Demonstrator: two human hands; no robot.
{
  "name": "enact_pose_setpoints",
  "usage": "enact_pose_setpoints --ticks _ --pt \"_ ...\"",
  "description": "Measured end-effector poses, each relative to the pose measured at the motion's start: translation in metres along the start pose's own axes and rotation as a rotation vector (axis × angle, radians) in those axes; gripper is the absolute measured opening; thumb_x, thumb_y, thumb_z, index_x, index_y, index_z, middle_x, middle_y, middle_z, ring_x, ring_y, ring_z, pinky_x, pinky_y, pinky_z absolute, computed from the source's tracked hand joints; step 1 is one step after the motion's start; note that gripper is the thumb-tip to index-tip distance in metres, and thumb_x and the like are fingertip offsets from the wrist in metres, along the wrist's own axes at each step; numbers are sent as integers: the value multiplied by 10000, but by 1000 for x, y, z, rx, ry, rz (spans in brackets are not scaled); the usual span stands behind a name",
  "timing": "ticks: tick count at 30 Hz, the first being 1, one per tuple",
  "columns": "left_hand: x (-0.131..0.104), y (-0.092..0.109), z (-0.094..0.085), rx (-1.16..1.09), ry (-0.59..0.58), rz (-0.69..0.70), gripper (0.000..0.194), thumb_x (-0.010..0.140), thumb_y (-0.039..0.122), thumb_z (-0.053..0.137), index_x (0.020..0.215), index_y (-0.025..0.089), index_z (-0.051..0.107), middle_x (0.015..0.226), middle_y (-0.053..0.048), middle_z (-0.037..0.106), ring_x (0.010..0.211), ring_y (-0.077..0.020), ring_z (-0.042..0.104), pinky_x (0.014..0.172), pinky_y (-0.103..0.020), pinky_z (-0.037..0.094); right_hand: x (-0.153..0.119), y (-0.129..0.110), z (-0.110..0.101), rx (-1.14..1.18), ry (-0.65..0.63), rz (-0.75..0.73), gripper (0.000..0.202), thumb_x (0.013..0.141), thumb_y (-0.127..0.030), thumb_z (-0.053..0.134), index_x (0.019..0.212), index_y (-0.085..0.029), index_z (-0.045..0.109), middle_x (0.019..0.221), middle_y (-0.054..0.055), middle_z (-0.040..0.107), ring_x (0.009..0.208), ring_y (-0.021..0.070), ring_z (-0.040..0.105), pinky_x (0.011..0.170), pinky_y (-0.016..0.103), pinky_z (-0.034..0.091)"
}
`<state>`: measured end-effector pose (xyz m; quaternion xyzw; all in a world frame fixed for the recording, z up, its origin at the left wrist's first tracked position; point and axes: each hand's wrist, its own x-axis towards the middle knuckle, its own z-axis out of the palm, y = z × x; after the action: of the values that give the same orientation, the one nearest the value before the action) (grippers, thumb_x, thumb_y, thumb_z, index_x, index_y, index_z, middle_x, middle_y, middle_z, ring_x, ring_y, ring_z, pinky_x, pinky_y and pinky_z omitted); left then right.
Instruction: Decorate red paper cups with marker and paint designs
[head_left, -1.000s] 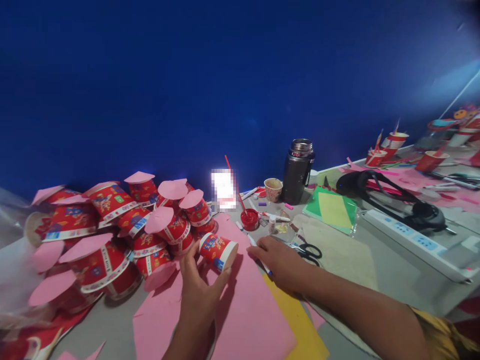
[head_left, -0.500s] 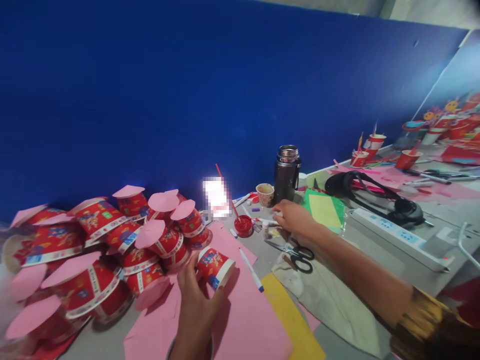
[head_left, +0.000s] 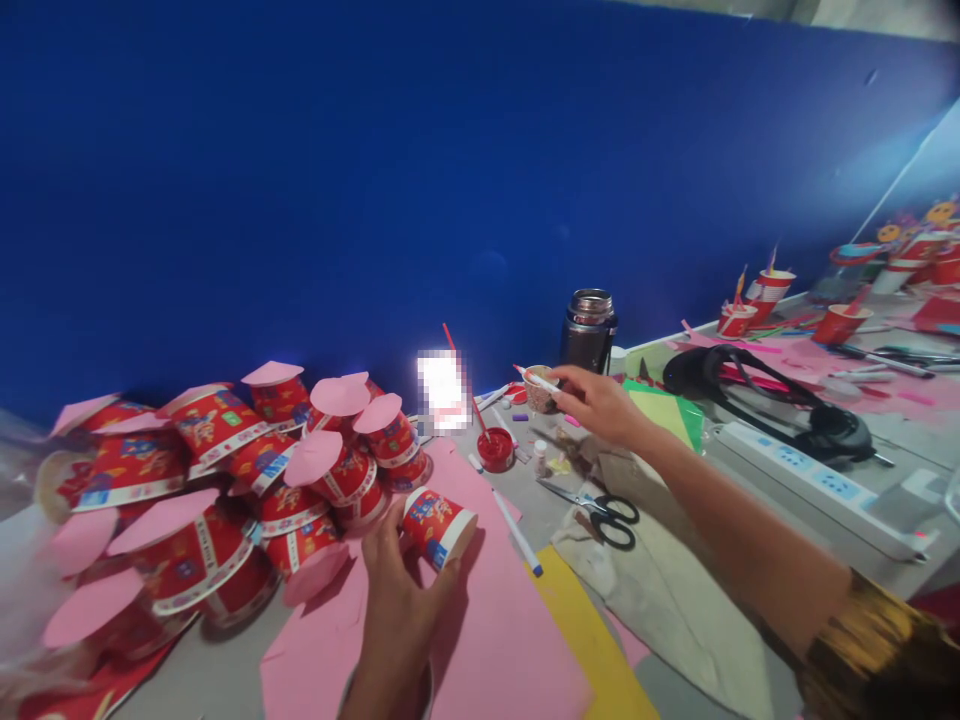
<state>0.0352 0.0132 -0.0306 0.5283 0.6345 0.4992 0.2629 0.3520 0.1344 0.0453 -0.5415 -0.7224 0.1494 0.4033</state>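
Note:
My left hand (head_left: 401, 590) is wrapped round a red patterned paper cup (head_left: 437, 527) lying on its side on pink paper (head_left: 495, 640). Between the thumb and fingers of my right hand (head_left: 596, 400) is a white marker with a red tip (head_left: 541, 383), raised in front of a small speckled cup (head_left: 538, 400). The tip points left. Below it are a pot of red paint (head_left: 496, 450) with a red-handled brush, a small bottle (head_left: 540, 458) and black-handled scissors (head_left: 600, 510). A white marker with a blue end (head_left: 517, 530) lies on the pink paper.
Red cups with pink paper discs (head_left: 247, 500) are piled on the left. Behind my right hand stands an open dark flask (head_left: 590, 330). A cloth (head_left: 675, 580), power strip (head_left: 817, 485) and black headset (head_left: 772, 400) lie on the right. A blue wall (head_left: 375, 200) closes off the back.
My right hand has picked the white marker up off the table and lifted it. My left hand still holds the paper cup. The view has shifted slightly left.

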Motion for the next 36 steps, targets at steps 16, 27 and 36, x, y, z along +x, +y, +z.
enact_pose_setpoints --ticks 16,27,36 --pt "3 -7 -1 40 3 26 963 718 657 828 1505 199 513 1491 -202 504 1338 -435 624 1151 -646 535 16 -4 51 323 9 67 288 931 -457 678 784 -210 679 677 -2 665 593 150 542 589 282 423" --pt "-3 5 4 13 20 13 911 744 685 802 1476 218 527 1448 -175 534 1358 -424 590 1170 -639 512 18 -8 65 150 -118 -133 182 965 -240 650 786 -213 667 733 0 704 694 173 612 721 287 447" --pt "2 -10 4 3 11 20 882 709 609 851 1459 244 564 1424 -165 571 1359 -424 593 1127 -619 547 11 0 70 140 -102 -201 217 996 -306 608 808 -215 670 753 15 712 711 185 617 719 294 451"
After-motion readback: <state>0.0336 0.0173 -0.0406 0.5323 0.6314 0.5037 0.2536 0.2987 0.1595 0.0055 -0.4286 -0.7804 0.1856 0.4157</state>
